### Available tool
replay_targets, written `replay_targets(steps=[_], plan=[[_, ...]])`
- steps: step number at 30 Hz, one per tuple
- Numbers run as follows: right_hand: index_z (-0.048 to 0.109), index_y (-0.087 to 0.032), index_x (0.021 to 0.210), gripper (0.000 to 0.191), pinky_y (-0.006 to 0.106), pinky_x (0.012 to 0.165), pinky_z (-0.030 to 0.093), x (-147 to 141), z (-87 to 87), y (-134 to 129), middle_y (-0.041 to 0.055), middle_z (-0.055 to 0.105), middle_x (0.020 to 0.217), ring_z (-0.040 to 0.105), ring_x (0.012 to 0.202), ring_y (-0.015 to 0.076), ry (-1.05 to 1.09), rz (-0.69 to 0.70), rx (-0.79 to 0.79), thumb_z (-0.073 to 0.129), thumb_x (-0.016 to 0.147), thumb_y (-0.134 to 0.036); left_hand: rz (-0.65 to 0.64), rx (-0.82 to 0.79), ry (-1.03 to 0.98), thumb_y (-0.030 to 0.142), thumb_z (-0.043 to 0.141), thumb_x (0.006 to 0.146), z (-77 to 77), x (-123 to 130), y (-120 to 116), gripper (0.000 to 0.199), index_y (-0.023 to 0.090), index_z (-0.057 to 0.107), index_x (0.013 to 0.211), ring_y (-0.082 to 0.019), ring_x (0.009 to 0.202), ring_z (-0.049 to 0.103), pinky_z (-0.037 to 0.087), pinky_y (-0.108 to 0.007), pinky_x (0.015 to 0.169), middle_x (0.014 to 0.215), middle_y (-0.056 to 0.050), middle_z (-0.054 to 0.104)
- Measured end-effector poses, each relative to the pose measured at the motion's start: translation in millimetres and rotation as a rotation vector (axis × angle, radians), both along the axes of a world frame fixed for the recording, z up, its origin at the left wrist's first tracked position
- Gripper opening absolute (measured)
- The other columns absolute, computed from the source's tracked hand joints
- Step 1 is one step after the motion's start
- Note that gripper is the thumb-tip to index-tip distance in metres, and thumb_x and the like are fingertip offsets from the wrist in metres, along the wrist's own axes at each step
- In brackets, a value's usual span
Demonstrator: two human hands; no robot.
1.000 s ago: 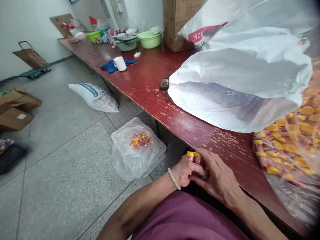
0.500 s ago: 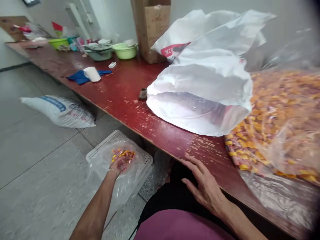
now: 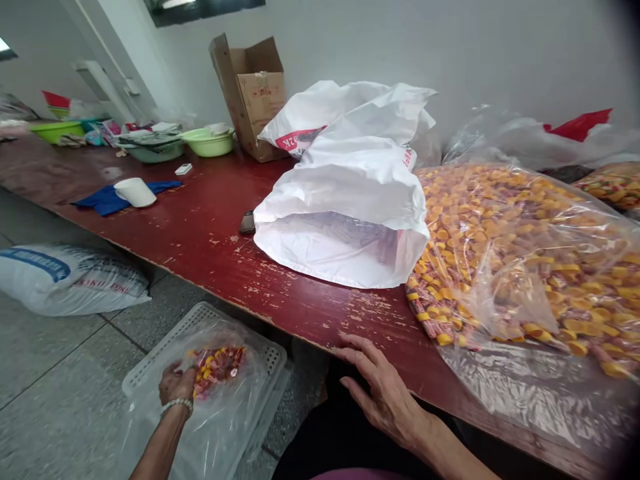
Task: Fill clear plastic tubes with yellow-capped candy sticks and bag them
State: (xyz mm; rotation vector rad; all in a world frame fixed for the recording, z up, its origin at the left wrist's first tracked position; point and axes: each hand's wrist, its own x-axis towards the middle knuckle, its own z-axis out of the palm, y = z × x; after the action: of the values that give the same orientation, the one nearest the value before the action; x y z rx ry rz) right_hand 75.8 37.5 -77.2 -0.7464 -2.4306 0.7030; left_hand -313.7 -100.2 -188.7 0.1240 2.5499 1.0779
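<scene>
My left hand (image 3: 177, 385), with a beaded bracelet at its wrist, is low at the near left side of a pile of small red-and-yellow pieces (image 3: 219, 368). Its fingers are curled in, and what they hold is hidden. The pile lies on a clear plastic bag (image 3: 200, 433), which lines a white perforated basket (image 3: 203, 313) beside the table. My right hand (image 3: 375, 387) rests at the edge of the red table (image 3: 300, 313), fingers spread and holding nothing. Beyond it a white woven sack (image 3: 345, 180) lies with its mouth towards me.
A large clear bag full of yellow-and-red pieces (image 3: 480, 247) covers the table's right side. Farther left are a dark small object (image 3: 247, 223), a white roll (image 3: 135, 193) on blue cloth, a cardboard box (image 3: 263, 100) and green basins (image 3: 207, 143). A stuffed sack (image 3: 75, 280) lies on the floor.
The view has swung to the right, so the scene sits farther left. My left hand has drawn back from over the pile to its left side, fingers curling. My right hand stays at the table edge.
</scene>
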Motion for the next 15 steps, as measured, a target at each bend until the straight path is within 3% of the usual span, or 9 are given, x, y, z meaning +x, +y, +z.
replay_targets(steps=[2,3,5,8,11,13,15], plan=[[0.049,-0.024,0.121,0.036,0.037,0.098,0.047,2,2.5,13,0.0102,0.049,0.130,0.049,0.119,0.0198,0.061,-0.029,-0.044,0.048,0.086,-0.017,-0.058,0.090,0.249,0.021,0.059,0.064,32.3,15,28,0.042,0.020,0.050,0.105,-0.024,0.080,0.058,0.047,-0.042,0.080,0.097,-0.005,0.057],[0.051,-0.024,0.119,0.034,0.036,0.097,0.047,2,3.2,20,0.0100,0.050,0.127,0.051,0.117,0.0194,0.094,-0.056,-0.051,0.048,0.086,-0.017,-0.167,0.226,0.393,0.020,0.056,0.068,51.6,29,47,0.041,0.020,0.051,0.109,-0.021,0.079,0.059,0.047,-0.039,0.081,0.099,-0.005,0.059],[0.053,-0.023,0.115,0.030,0.036,0.094,0.049,2,2.4,36,0.0097,0.054,0.120,0.054,0.111,0.0194,0.160,-0.127,-0.042,0.048,0.086,-0.016,-0.456,0.475,0.600,0.021,0.053,0.075,91.7,63,90,0.030,0.018,0.056,0.105,-0.020,0.086,0.059,0.047,-0.035,0.084,0.100,-0.006,0.061],[0.056,-0.022,0.107,0.024,0.034,0.088,0.051,1,-4.0,53,0.0086,0.059,0.108,0.058,0.101,0.0180,0.244,-0.229,-0.041,0.047,0.086,-0.014,-0.871,0.580,0.787,0.018,0.050,0.080,137.8,120,169,0.023,0.018,0.063,0.099,-0.020,0.095,0.057,0.045,-0.035,0.090,0.099,-0.007,0.063],[0.057,-0.022,0.105,0.023,0.031,0.087,0.050,2,-11.1,59,0.0073,0.059,0.104,0.058,0.098,0.0168,0.279,-0.254,-0.091,0.047,0.086,-0.012,-1.179,0.533,0.856,0.008,0.042,0.079,151.2,163,253,0.036,0.016,0.059,0.111,-0.021,0.105,0.053,0.041,-0.036,0.096,0.110,-0.010,0.061],[0.056,-0.022,0.106,0.025,0.029,0.087,0.049,4,-13.6,60,0.0067,0.059,0.105,0.058,0.099,0.0160,0.303,-0.251,-0.140,0.047,0.085,-0.011,-1.371,0.390,0.883,0.000,0.040,0.073,145.4,180,305,0.051,0.013,0.054,0.120,-0.022,0.114,0.047,0.036,-0.036,0.101,0.122,-0.012,0.056],[0.055,-0.022,0.107,0.027,0.028,0.088,0.048,6,-14.4,59,0.0063,0.058,0.106,0.057,0.099,0.0151,0.340,-0.249,-0.179,0.046,0.085,-0.010,-1.430,0.287,0.862,-0.003,0.042,0.066,135.3,189,347,0.060,0.011,0.051,0.124,-0.024,0.117,0.044,0.035,-0.037,0.102,0.125,-0.013,0.054]])
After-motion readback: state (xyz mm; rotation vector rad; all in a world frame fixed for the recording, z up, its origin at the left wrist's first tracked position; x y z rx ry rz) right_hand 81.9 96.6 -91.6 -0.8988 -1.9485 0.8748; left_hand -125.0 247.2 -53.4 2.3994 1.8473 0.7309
